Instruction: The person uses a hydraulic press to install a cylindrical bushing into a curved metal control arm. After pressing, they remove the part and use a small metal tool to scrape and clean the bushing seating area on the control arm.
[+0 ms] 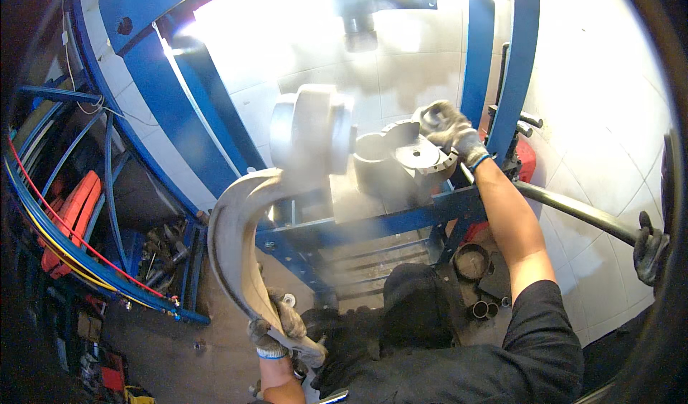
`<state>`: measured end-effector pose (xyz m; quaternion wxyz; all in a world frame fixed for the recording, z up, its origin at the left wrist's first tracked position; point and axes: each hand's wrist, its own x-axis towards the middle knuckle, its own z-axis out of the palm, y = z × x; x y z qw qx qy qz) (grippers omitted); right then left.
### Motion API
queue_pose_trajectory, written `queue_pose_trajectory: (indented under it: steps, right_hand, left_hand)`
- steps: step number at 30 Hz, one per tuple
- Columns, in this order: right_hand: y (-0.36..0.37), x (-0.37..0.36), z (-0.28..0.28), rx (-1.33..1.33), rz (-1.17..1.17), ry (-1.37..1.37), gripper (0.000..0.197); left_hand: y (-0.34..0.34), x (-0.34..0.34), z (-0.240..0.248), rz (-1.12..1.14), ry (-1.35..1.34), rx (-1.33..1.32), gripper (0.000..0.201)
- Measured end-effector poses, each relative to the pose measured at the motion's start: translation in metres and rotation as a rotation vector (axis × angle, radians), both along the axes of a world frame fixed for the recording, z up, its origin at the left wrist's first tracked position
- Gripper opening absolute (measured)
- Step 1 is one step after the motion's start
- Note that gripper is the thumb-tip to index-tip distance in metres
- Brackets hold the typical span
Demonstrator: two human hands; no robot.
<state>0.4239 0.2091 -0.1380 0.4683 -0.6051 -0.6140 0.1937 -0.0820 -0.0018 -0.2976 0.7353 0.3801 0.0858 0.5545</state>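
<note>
My gloved left hand [289,320] is closed around the lower end of a curved metal suspension arm [240,243]. The arm rises to the press bed, where its thick round end [312,128] stands tilted, partly lost in haze. My gloved right hand [446,126] is at the far right rim of a short metal cylinder [383,178], its fingers curled. What those fingers hold, if anything, is hidden. On the cylinder lies a flat round plate [418,155] with a small hole in the middle. The press ram [358,31] hangs above, apart from these parts.
A blue press frame [390,221] surrounds the work. At right, another person's dark-gloved hand [648,250] holds a long metal bar [580,210]. Metal rings [480,309] and a round cup [471,262] lie below. Coloured hoses [93,261] and a red object [72,225] are at left.
</note>
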Motion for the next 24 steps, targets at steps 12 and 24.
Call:
queue_pose_trajectory:
  steps: [12,24]
  right_hand:
    - [-0.144,-0.095,0.104,0.997,0.035,-0.288,0.022]
    - [-0.178,-0.132,0.088,0.944,-0.038,-0.211,0.078]
  left_hand:
    - [-0.020,-0.029,-0.036,-0.027,-0.080,-0.031,0.081]
    - [-0.034,-0.034,-0.030,-0.101,-0.082,-0.083,0.079]
